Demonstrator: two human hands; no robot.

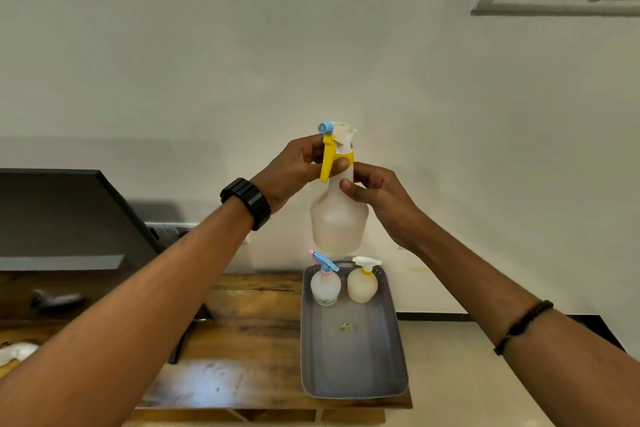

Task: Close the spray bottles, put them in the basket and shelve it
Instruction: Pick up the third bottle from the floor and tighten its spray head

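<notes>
Both hands [346, 180] hold bottle [338, 218] above basket [351, 360].

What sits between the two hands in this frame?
In the head view, the large spray bottle: left hand at its yellow trigger head, right hand on its neck.

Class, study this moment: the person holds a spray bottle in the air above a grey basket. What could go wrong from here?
1. The large bottle is held only near its neck by the left hand and right hand; it could slip and knock over the two small bottles.
2. The grey basket sits at the wooden table's edge and could be nudged off.
</notes>
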